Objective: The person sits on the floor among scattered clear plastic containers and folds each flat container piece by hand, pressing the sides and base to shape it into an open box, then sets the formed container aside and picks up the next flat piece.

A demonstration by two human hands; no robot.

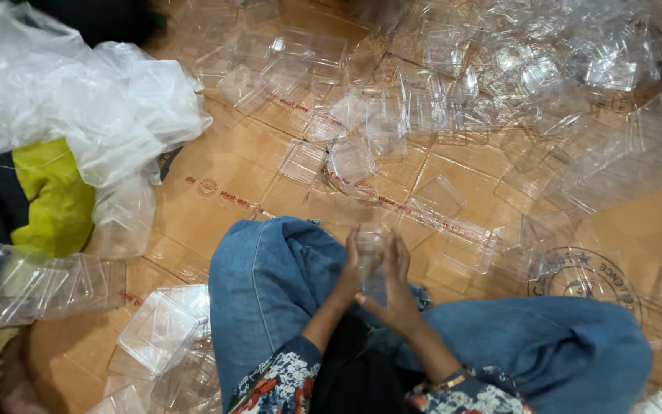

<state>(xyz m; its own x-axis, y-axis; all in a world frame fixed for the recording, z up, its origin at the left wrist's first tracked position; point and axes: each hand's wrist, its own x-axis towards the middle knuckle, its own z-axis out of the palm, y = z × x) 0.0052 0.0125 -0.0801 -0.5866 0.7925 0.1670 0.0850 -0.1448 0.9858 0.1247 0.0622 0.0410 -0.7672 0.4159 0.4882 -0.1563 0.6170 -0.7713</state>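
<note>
I sit cross-legged in blue jeans on flattened cardboard. Both hands meet in front of my knees around one small clear plastic container. My left hand presses its left side with fingers upright. My right hand cups its right side and underside, thumb pointing toward the left hand. The container is see-through and partly hidden between my palms. A gold bangle sits on my right wrist.
Many clear plastic boxes and lids lie scattered over the brown cardboard floor ahead. A nested stack of containers lies at left, more lids by my left knee. Crumpled clear plastic bags and yellow cloth fill the upper left.
</note>
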